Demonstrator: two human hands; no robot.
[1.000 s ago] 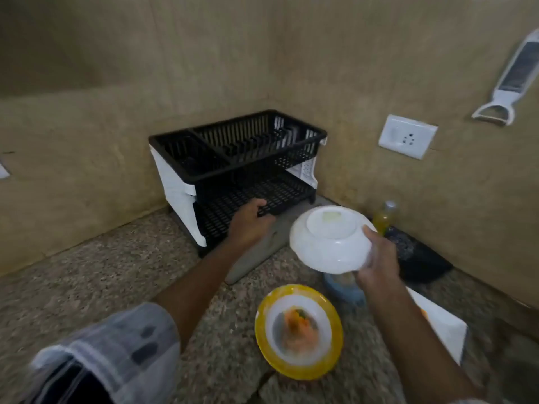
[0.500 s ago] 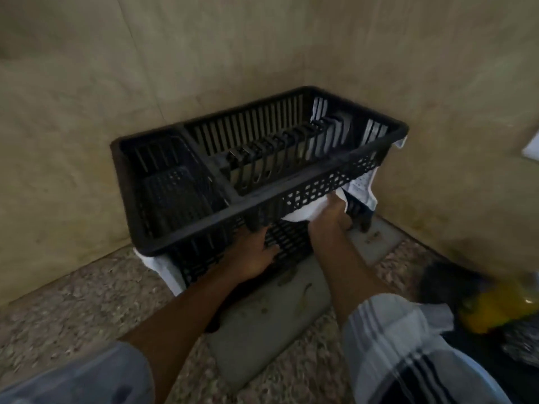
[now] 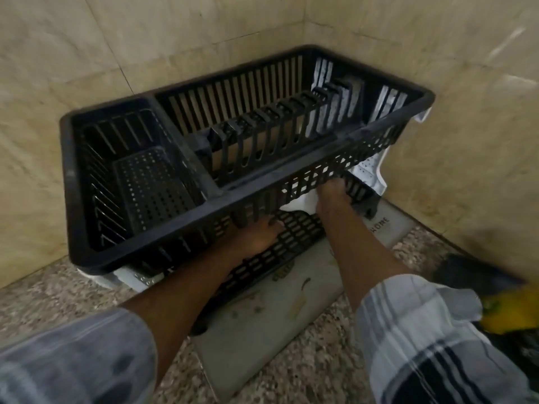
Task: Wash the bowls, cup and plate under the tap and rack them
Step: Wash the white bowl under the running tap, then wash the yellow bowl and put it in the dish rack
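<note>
White bowl [image 3: 300, 203] under rack [image 3: 163, 225] top tier: we judge it rigid, wet-slick, breakable; grip rim. Right hand [image 3: 332, 196] clamped on bowl; left hand [image 3: 256, 237] flat on lower shelf.

Rack [image 3: 204, 170] above both hands is black all over: slotted walls, perforated grid floor in the compartment up-left of the left hand [image 3: 256, 237], white side panels with small dots showing past the right hand [image 3: 332, 196]. White bowl [image 3: 300, 204] just left of the right hand; sleeves [image 3: 423, 330] below both hands are pale grey-white plaid with dark navy stripes. Mat [image 3: 277, 325] under the forearms is flat grey with yellowish-green specks, counter [image 3: 320, 371] speckled beige-grey granite, wall tiles [image 3: 145, 39] mottled cream-beige, a blurred yellow-and-black object [image 3: 510, 313] right of the right sleeve.
</note>
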